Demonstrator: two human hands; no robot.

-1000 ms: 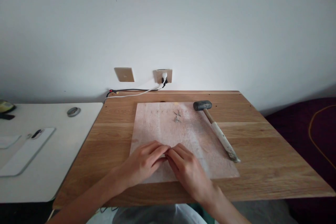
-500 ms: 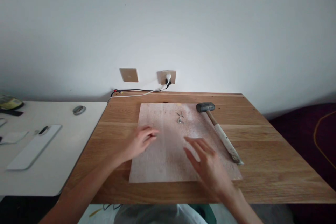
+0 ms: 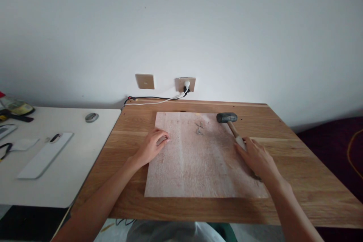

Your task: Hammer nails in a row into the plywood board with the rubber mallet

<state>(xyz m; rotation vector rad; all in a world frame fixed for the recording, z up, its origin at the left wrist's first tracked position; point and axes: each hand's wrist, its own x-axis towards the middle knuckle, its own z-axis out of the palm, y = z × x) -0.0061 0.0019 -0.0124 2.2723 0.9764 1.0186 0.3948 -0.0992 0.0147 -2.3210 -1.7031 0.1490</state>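
A pale wooden board (image 3: 184,170) lies flat on the wooden table. Over its left part, my left hand (image 3: 151,145) has thumb and forefinger pinched together; whatever is between the tips is too small to make out. A mallet with a dark head (image 3: 227,117) rests along the board's right side, its handle slanting towards me. My right hand (image 3: 258,159) is closed over the pale wrapped part of that handle, hiding much of it. Several small silver nails or screws (image 3: 200,131) lie loose near the board's far middle. Behind them runs a row of small marks.
The wooden table (image 3: 300,181) backs onto a wall with a socket (image 3: 186,84) and plugged-in cables. On the white table (image 3: 82,151) to the left are a phone (image 3: 47,155), a roll of grey tape (image 3: 91,117) and other items. Dark purple fabric (image 3: 329,140) is at the right.
My right hand has moved right from over the board onto the mallet handle. The left hand has shifted slightly away from me, still pinched. The view has turned slightly left.
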